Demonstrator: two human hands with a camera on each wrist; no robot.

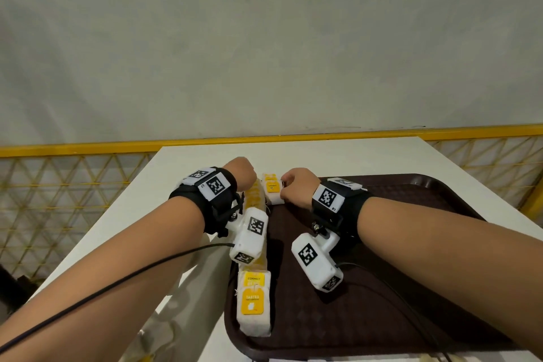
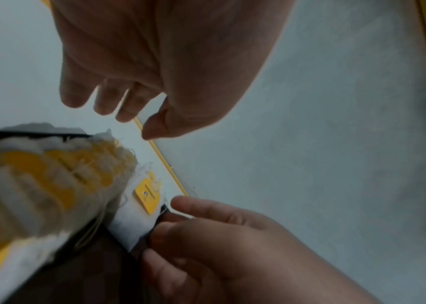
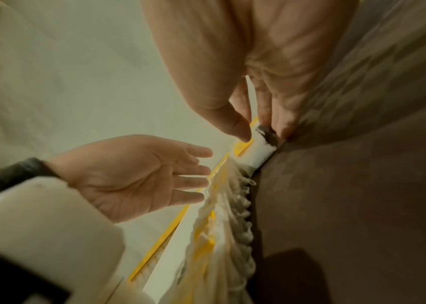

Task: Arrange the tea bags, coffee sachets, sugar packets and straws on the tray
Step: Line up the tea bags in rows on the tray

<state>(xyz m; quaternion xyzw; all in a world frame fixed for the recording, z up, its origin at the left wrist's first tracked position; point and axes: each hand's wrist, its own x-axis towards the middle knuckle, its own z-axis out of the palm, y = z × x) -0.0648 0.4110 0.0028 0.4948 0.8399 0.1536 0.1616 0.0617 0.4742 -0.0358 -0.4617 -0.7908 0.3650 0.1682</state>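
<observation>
Landmark: brown tray [image 1: 411,288], lying on a white table [image 1: 323,153].

Left of the tray: yellow mesh railing [image 1: 58,185] beyond the table edge; a pale plastic item [image 1: 188,297] under the left forearm, its kind not clear.

At the tray's left rim: left hand [image 1: 241,173], fingers straight and spread, palm empty, holding nothing, just beside the far end of the row.

Along the tray's left edge: row of tea bags [image 1: 254,300], white pouches with yellow tags, packed on edge from the near corner toward the far one.

At the tray's far left corner: one tea bag [image 1: 271,186], pinched between thumb and fingers of the right hand [image 1: 296,185], being set at the row's far end.

Rest of the tray: bare brown surface, crossed by a black cable [image 1: 390,285].

Progress, judged: tea bags almost lined up. Coffee sachets, sugar packets and straws are not in view and remain to be placed. The left hand crowds the row's end.
</observation>
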